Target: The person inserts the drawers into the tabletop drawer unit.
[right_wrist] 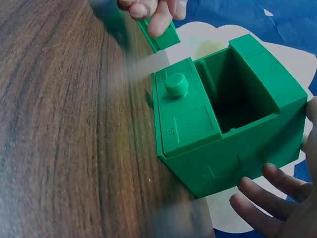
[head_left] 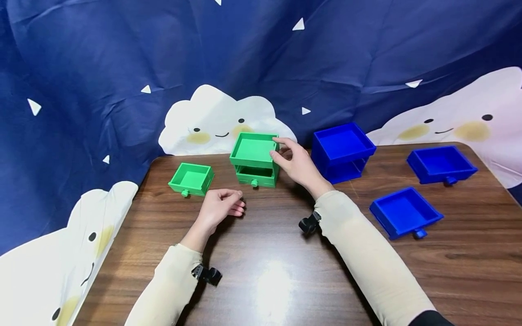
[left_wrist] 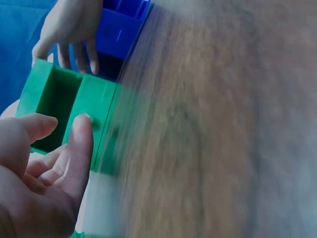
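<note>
A green drawer cabinet (head_left: 254, 151) stands at the back of the table, with a tray-like top and a knobbed drawer (right_wrist: 183, 109) in its lower slot. Its upper slot is vacant. My right hand (head_left: 297, 165) is at the cabinet's right side, fingers spread and fingertips at or against the wall and top edge. In front of the cabinet and to its left, my left hand (head_left: 220, 208) hovers with loosely bent fingers and holds nothing. A loose green drawer (head_left: 191, 178) lies on the table beyond the left hand.
Right of the green cabinet stands a blue cabinet (head_left: 342, 151) with an open front. Two loose blue drawers lie farther right, one near drawer (head_left: 405, 212) and one far drawer (head_left: 442, 164). A patterned blue cloth (head_left: 244, 54) hangs behind the wooden table (head_left: 326, 276).
</note>
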`<state>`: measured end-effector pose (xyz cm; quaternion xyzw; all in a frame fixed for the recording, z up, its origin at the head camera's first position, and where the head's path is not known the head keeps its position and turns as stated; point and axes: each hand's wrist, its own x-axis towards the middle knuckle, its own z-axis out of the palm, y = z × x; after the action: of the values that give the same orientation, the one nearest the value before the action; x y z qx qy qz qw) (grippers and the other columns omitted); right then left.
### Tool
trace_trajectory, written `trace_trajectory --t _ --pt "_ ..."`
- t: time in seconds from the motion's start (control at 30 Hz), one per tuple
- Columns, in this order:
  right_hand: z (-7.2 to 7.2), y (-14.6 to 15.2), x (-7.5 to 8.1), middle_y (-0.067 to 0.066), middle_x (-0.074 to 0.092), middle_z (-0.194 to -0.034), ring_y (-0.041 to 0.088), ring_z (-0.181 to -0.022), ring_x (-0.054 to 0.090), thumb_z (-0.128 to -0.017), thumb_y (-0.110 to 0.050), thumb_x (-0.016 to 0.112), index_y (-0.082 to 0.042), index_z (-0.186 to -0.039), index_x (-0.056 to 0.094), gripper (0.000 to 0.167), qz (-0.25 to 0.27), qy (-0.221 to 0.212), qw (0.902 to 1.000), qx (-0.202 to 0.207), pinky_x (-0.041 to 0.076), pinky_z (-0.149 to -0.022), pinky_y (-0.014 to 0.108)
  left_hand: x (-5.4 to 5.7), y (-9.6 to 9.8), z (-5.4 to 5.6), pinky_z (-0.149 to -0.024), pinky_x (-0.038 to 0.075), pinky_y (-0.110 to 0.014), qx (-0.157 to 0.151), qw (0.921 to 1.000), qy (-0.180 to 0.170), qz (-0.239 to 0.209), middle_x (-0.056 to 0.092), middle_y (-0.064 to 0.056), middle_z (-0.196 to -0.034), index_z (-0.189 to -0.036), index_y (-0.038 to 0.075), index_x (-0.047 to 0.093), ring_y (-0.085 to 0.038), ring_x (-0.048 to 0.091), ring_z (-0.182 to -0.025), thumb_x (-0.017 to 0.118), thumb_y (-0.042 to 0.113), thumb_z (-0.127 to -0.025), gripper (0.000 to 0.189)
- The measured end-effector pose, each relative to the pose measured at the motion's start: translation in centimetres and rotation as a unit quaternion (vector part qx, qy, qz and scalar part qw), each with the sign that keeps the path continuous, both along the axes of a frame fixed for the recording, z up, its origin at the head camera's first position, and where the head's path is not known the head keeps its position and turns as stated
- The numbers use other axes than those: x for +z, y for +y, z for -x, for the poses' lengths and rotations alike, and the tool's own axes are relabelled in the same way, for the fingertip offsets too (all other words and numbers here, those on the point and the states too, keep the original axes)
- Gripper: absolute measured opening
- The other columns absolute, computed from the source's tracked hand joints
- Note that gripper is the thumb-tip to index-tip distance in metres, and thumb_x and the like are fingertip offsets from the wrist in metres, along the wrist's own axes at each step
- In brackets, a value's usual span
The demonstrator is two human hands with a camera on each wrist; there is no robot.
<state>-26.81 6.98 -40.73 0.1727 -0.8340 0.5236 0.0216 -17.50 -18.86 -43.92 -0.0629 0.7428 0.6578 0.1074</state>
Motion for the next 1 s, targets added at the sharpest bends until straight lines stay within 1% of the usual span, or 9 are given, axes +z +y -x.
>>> trace_trajectory --t 0.33,0.43,0.57,0.7,1.0 --pt "0.2 0.0 0.0 0.019 0.071 -0.125 0.036 -0.112 0.070 -0.107 -0.027 0.069 -0.011 -0.155 0.058 0.051 -0.002 0.008 1.0000 0.000 0.056 -0.104 0.053 0.1 -2.2 -1.2 -0.064 0.066 -0.029 0.019 0.9995 0.017 0.020 0.078 -0.009 -0.079 -0.126 -0.016 0.069 -0.012 0.075 -0.064 0.064 0.008 -0.106 0.032" --pt "0.1 0.1 0.0 0.019 0.071 -0.125 0.036 -0.113 0.070 -0.107 -0.027 0.070 -0.011 -0.154 0.059 0.051 -0.002 0.011 0.9999 -0.002 0.056 -0.105 0.053 0.2 -2.9 -1.4 -0.064 0.066 -0.029 0.025 0.9991 0.020 0.026 0.078 -0.010 -0.080 -0.126 -0.017 0.069 -0.012 0.075 -0.064 0.063 0.008 -0.107 0.032" --pt "0.1 0.3 -0.1 0.019 0.070 -0.127 0.037 -0.115 0.071 -0.106 -0.027 0.070 -0.011 -0.153 0.060 0.051 0.000 0.014 0.9999 -0.009 0.056 -0.107 0.053 0.5 -3.7 -1.7 -0.065 0.066 -0.027 0.036 0.9989 0.019 0.024 0.078 -0.007 -0.079 -0.128 -0.018 0.066 -0.010 0.074 -0.065 0.063 0.008 -0.107 0.034" --pt "0.2 0.4 -0.2 0.019 0.071 -0.126 0.036 -0.115 0.071 -0.106 -0.027 0.070 -0.011 -0.153 0.059 0.051 0.001 0.015 0.9998 -0.012 0.056 -0.107 0.052 0.8 -4.5 -1.9 -0.065 0.065 -0.026 0.049 0.9984 0.016 0.025 0.077 -0.004 -0.078 -0.129 -0.019 0.066 -0.009 0.074 -0.064 0.064 0.009 -0.107 0.035" --pt "0.2 0.2 -0.1 0.018 0.071 -0.125 0.036 -0.114 0.071 -0.106 -0.028 0.070 -0.012 -0.154 0.059 0.051 -0.001 0.010 0.9999 -0.006 0.056 -0.106 0.052 0.9 -6.1 -2.5 -0.063 0.065 -0.027 0.082 0.9947 0.030 0.053 0.078 -0.006 -0.079 -0.126 -0.018 0.068 -0.011 0.075 -0.064 0.066 0.012 -0.107 0.035"
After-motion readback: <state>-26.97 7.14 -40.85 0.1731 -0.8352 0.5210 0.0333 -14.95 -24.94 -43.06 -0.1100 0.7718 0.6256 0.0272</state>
